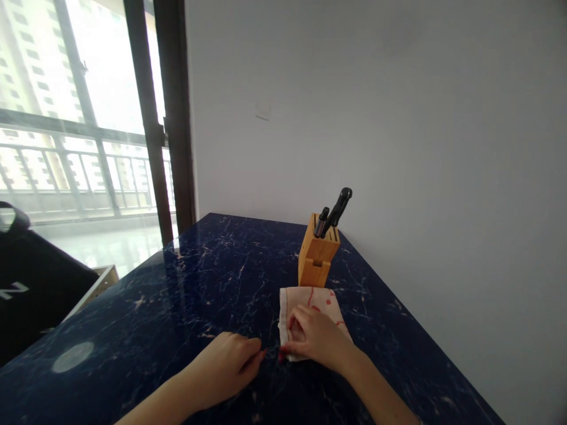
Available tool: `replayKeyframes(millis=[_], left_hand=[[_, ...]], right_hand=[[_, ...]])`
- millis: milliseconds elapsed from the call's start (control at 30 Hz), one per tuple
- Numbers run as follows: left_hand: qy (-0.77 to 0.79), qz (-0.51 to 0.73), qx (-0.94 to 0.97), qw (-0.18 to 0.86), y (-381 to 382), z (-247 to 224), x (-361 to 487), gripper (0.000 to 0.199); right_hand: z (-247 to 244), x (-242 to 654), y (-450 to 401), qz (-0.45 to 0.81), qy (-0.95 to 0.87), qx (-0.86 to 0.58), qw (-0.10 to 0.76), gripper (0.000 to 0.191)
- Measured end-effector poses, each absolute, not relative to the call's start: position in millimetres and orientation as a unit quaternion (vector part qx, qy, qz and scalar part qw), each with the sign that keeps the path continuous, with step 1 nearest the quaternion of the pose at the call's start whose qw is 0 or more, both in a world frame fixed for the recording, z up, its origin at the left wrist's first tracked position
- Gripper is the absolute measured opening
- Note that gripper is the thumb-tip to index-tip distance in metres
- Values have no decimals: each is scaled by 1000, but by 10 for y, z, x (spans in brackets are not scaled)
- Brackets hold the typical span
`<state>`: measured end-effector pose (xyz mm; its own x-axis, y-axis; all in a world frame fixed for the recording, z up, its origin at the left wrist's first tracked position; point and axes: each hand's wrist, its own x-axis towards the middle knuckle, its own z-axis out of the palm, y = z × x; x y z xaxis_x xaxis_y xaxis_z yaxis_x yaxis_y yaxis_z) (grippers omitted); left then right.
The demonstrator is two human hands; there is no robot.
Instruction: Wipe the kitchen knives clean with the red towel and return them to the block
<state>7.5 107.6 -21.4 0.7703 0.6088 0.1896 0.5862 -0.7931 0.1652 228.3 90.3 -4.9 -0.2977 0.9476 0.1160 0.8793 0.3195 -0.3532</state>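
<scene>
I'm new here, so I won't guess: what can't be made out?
All in the head view:
Below the handles: hidden inside the block.
Part of the cloth: covered by the right hand.
Palm of the left hand: hidden by its own back.
Rest of the black bag: cut off by the left edge.

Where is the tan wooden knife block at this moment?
In the head view, the tan wooden knife block stands right of centre on the dark-blue marbled table, just behind the folded pale cloth with red marks.

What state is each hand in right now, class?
Left hand: closed, nothing visible in its grip.
Right hand: fingers curled at the folded red-patterned cloth; whether its grip is shut cannot be told.
</scene>
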Motion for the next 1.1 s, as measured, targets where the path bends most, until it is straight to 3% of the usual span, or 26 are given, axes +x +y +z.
replayKeyframes(millis=[200, 400, 600, 933, 1100], left_hand=[[334, 127, 931, 69, 1081, -203, 110, 37], [363, 133, 915, 118, 1143, -120, 150, 45], [360, 127, 920, 87, 1284, -4, 248, 40], [358, 313, 873, 103, 1835, 328, 672, 26], [342, 369, 859, 93, 2046, 515, 924, 31]], right_hand=[[-57, 2367, 954, 117, -784, -591, 152, 20], [-26, 2508, 992, 140, -763, -617, 131, 26], [-89, 2511, 1011, 147, -754, -621, 157, 28], [-80, 2519, 1025, 171, -742, -631, 150, 26], [-95, 2478, 1009, 145, -744, -635, 149, 23]])
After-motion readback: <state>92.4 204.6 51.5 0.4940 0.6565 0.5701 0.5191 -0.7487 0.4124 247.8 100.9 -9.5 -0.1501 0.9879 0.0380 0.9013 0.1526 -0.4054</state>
